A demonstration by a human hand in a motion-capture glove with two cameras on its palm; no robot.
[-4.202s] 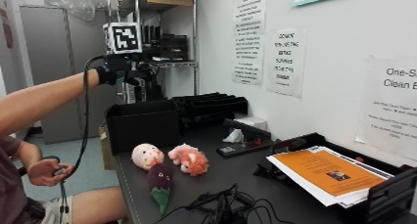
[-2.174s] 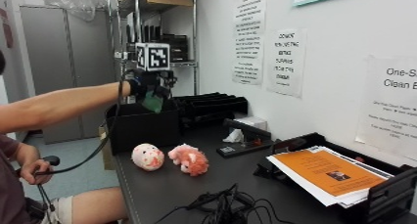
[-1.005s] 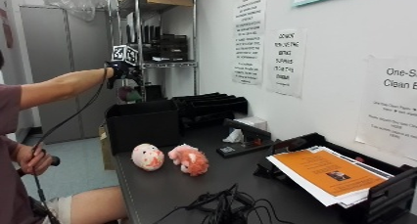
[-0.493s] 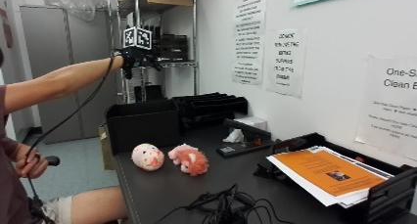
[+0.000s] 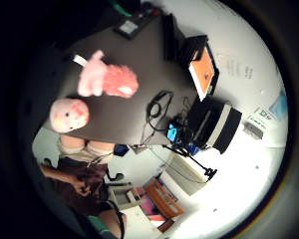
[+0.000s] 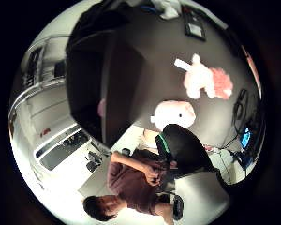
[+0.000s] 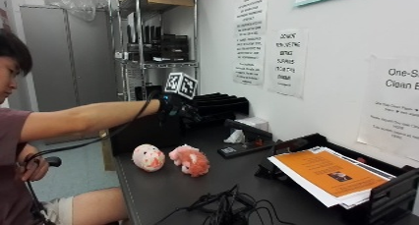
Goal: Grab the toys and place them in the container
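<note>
Now the gloved right hand [image 7: 175,108] is lower than half a second ago: then it was raised high in front of the shelving, and now it hangs above the table [image 7: 164,195], close to the black container [image 7: 140,134] at the table's far end and above the two toys. Whether its fingers are spread or curled cannot be told from any view. The purple and green toy that lay on the table four seconds ago is no longer there.

Left to right in the outside view, the round pink toy [image 7: 148,157] lies near the table's front edge, well apart from the hand, its face turned up and outward; it has no clear long axis. Just beside it, almost touching, lies the pink fuzzy toy [image 7: 190,160], its long axis running along the table from the round toy's side toward the cables [image 7: 223,208]. Farther right, a tray [image 7: 393,195] holds a stack of papers topped by an orange sheet [image 7: 324,171].
</note>
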